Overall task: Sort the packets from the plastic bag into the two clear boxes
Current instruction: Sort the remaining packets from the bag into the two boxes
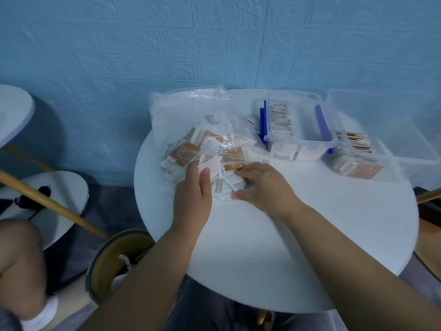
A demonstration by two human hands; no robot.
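Round white table (pixel 310 247) set against a blue textured wall (pixel 119 56).

- The plastic bag (pixel 181 111) lies crumpled on the far left part of the table. Its mouth faces the person, and its far end hangs past the table's edge toward the wall.
- Brown and white packets (pixel 186 149) are heaped inside the bag and spill out at the mouth.
- The left hand (pixel 193 194) is at the bag mouth, with its thumb clamped over a white packet (pixel 211 169) held against the fingers.
- The right hand (pixel 262 185) is just beside it, fingers curled in among the loose packets. Motion blur hides whether it grips one, so I cannot tell.
- The clear box with blue latches (pixel 307 139) sits on the far side, right of the bag and almost touching it. A row of packets stands on edge inside.
- The second clear box (pixel 381 163) is right of the first, at the table's right rim, with brown packets along its near wall.

Around the table:
- At left a wooden pole (pixel 47 201) slants across a lower white round surface (pixel 66 187).
- An olive-topped stool (pixel 112 256) sits close under the left forearm.
- A bare knee (pixel 19 259) shows at lower left.
- Another wooden rod (pixel 429 195) pokes in at the right edge.

The near half of the table is bare, and both forearms cross it.
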